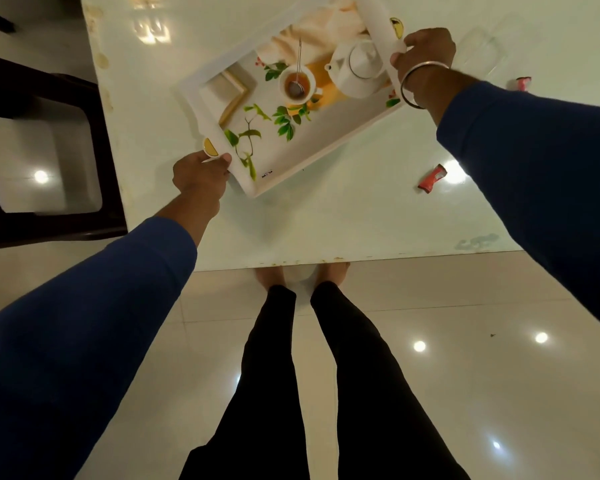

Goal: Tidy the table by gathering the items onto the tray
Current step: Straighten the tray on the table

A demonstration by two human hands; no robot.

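A white rectangular tray (329, 147) with a printed picture of a teapot, a cup and green leaves lies angled on the glossy white table (343, 220). My left hand (201, 174) grips its near-left end by the yellow handle tab. My right hand (426, 53), with a metal bangle on the wrist, grips the far-right end. A crumpled red wrapper (432, 178) lies on the table to the right of the tray. A second small red and white wrapper (522, 83) sits further right, beyond my right forearm. Nothing loose lies in the tray.
A clear plastic container (482, 46) stands faintly visible at the far right of the table. A dark chair (42, 150) stands at the table's left side. The table's near edge runs just in front of my feet, above a shiny tiled floor (465, 358).
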